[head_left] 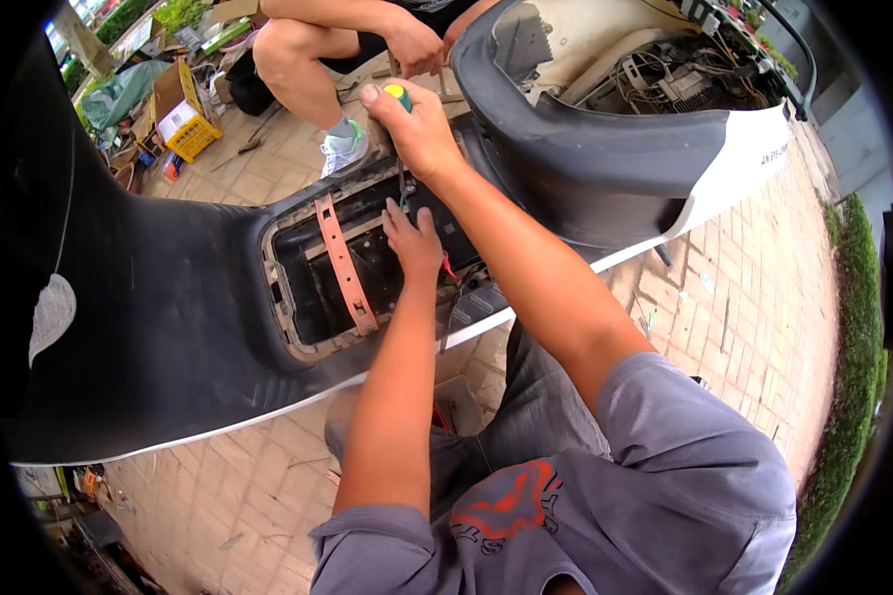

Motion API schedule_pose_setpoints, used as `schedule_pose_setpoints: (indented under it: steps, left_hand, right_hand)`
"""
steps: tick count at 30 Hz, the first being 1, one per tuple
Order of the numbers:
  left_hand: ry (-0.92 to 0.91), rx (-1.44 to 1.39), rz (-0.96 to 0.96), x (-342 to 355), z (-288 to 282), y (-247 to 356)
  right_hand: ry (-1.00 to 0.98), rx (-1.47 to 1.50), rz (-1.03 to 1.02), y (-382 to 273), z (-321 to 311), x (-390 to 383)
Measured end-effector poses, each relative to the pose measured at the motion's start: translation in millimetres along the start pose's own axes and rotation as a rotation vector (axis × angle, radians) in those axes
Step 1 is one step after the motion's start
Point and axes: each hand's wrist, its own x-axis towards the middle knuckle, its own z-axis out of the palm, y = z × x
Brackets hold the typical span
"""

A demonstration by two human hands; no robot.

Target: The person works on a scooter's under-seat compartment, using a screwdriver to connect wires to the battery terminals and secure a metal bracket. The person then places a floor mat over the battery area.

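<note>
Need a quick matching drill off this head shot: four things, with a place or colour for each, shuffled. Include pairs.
Things:
1. screwdriver
2. orange strip
3. carton
4. hedge

Place or colour:
A. green, along the right side of the picture
B. across the scooter's floor compartment
C. gripped in the right hand
D. yellow, upper left of the picture

Pairs: 1-C, 2-B, 3-D, 4-A
</note>
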Motion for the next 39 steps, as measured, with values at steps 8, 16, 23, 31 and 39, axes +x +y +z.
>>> schedule_pose_setpoints:
  steps: [8,16,23,31,39]
  left_hand:
    - [-0.392,-0.021,0.131,-58,-70,38]
    - [-0.392,0.065,0.096,-58,-71,38]
    - [-0.428,0.03,0.086,-55,-73,37]
    - [-0.493,-0.014,0.097,-47,-74,27]
    - [-0.528,-0.071,-0.01,-47,-76,36]
  right_hand:
    - [0.151,-0.039,-0.073,21,-64,-93]
    - [0.073,-0.019,-0.019,29,-51,-93]
    - [0.017,-0.013,0.05,33,-55,-92]
    - [-0.79,0.213,0.27,19,-74,-61]
    - [-0.232,-0.04,0.227,20,-58,-83]
